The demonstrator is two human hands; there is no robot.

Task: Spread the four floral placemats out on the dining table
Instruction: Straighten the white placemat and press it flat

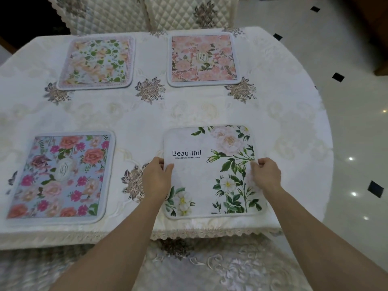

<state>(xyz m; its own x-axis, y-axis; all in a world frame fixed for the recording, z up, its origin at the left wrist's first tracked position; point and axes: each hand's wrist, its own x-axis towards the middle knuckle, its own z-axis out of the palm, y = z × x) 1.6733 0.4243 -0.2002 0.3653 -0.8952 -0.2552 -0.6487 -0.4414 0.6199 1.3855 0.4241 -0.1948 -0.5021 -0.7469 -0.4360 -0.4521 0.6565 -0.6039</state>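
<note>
On the table (pixel 147 114), under a cream cloth with raised tone-on-tone embroidery, grey-brown flower motifs and a scalloped lace hem along the near edge, four square mats with rounded corners and pale bound rims lie flat, two far and two near, all well apart from each other. At the far left sits the green-leaf mat (pixel 96 62), printed with peach blossoms and green leaves on a light ground inside a pinkish border. At the far right is the pink mat (pixel 203 59), covered in soft pink blooms with a small oval label near its middle. At the near left lies the blue mat (pixel 60 176), its pale blue ground crowded with magenta and coral roses around a whitish oval. At the near right lies the white mat (pixel 212 171), mostly white with the word "BeauTiful" in dark letters, pale peonies above and green stems with white flowers along the right and bottom. The left hand (pixel 157 179) grips this mat's left edge, thumb on top and fingers tucked beneath; the right hand (pixel 265 175) pinches its right edge likewise, fingers curled close. Both bare forearms reach in from below. Beyond the table stand chairs (pixel 147 13) in quilted, diamond-stitched cream covers, and to the right runs a glossy pale floor (pixel 346 122) with small black diamond insets.
</note>
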